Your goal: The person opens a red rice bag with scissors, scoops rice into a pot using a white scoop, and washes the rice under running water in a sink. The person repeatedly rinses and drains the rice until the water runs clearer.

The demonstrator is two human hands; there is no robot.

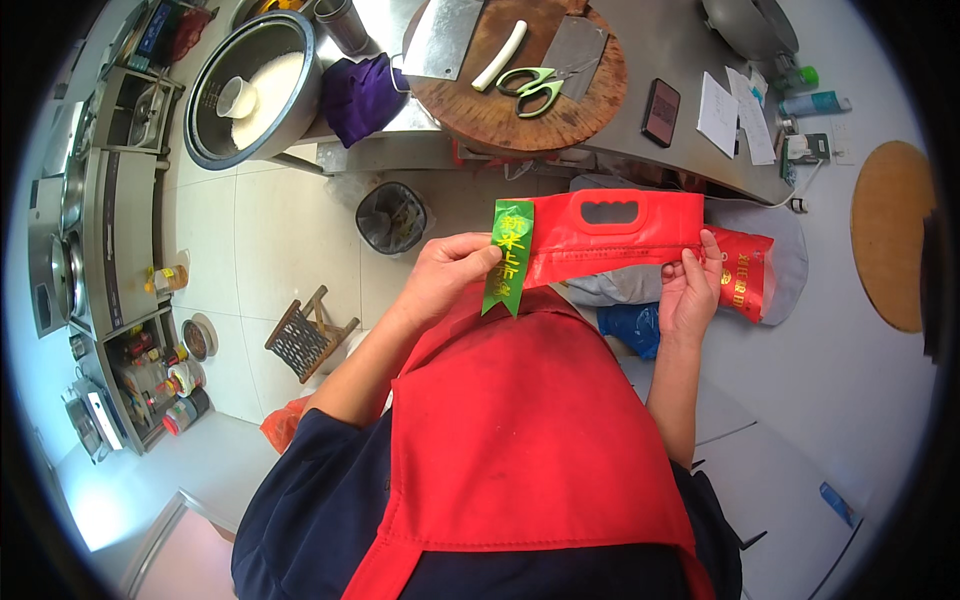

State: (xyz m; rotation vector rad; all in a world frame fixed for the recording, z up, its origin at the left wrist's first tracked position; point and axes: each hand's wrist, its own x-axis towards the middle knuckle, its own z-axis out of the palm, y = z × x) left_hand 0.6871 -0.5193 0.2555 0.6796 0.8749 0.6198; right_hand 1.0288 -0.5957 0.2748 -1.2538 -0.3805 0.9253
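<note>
Between both hands a red plastic bag top with a cut-out handle (612, 231) is stretched flat, its handle side away from me. My left hand (450, 270) pinches its left end, where a green ribbon-shaped tag (509, 259) with yellow writing hangs. My right hand (691, 283) grips the right end by its lower corner with thumb and fingers. Beyond the strip, green-handled scissors (534, 88) lie on a round wooden chopping block (517, 124), partly over a cleaver blade (576, 56). A white stalk (500, 56) and another broad cleaver (444, 37) lie there too.
A pot of white rice (274, 97) with a cup in it stands at the upper left beside a purple cloth (360, 97). A phone (661, 112) and papers (718, 116) lie right of the block. On the floor are a black bin (391, 218) and a small stool (307, 336).
</note>
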